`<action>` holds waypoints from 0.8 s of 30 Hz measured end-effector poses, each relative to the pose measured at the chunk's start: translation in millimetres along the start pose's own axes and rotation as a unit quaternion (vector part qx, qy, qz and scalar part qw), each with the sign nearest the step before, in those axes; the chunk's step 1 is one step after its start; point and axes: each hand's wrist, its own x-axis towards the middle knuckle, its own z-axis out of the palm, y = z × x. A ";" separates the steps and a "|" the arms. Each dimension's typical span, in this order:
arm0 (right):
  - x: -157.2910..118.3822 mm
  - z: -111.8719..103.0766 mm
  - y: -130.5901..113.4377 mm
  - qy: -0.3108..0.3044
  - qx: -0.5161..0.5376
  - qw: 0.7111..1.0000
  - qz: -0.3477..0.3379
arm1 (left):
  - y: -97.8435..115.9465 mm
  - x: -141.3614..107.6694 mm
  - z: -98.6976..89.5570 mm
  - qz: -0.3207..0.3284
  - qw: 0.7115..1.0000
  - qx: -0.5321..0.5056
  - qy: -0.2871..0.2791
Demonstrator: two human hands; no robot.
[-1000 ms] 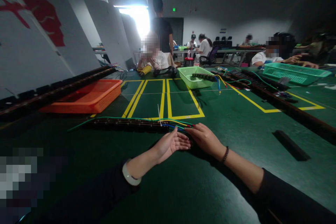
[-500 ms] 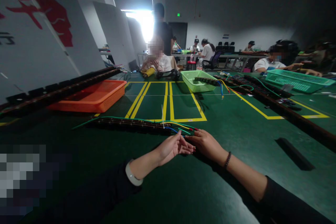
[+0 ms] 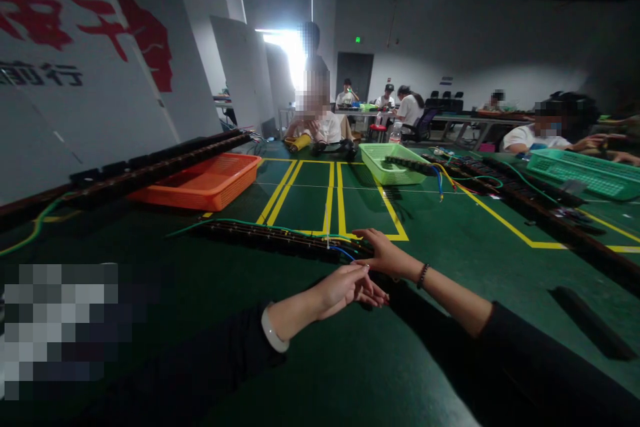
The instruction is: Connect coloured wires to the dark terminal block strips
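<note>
A long dark segmented strip (image 3: pixel 260 235) lies across the table in front of me, with a green wire along its top and a white cable tie (image 3: pixel 327 230) standing up from it. A blue wire (image 3: pixel 342 252) leads from its right end toward my hands. My left hand (image 3: pixel 343 290) is just below that end, thumb and forefinger pinched together, other fingers loosely extended; what the pinch holds is too small to tell. Over the wire ends, my right hand (image 3: pixel 393 257) arches with thumb and forefinger apart. Its lower fingers are partly hidden.
An orange basket (image 3: pixel 220 193) stands left under another long dark strip (image 3: pixel 165 167). Light green basket (image 3: pixel 395 173) and teal basket (image 3: pixel 585 173) stand farther back. More dark strips (image 3: pixel 555 220) lie right, near a short black piece (image 3: pixel 593 323). Several people sit beyond.
My right hand has lifted its forefinger and opened away from the wires it was closed on. My left hand's thumb and forefinger have come together. The view has shifted slightly.
</note>
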 end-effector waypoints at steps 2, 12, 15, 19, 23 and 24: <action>11.8 -0.1 -0.9 -0.053 0.004 0.998 0.024 | -0.2 -0.1 0.3 0.002 1.000 -0.005 0.000; 35.2 -18.2 -2.8 -0.267 0.155 0.941 0.140 | -3.0 2.0 -3.3 -0.008 1.000 -0.018 -0.001; 33.2 -17.3 1.1 -0.279 0.249 0.914 0.156 | -1.5 2.4 -5.0 -0.015 0.998 -0.053 0.020; 31.9 -16.9 1.5 -0.234 0.148 0.953 0.126 | -0.6 4.8 -7.2 -0.014 0.991 -0.125 0.052; 24.8 -15.8 -16.7 -0.148 -0.074 0.985 0.059 | -2.5 8.6 -7.9 -0.002 0.983 -0.163 0.080; 21.6 -14.3 -23.3 -0.122 -0.124 0.984 0.047 | -2.8 9.1 -7.4 0.006 0.981 -0.172 0.095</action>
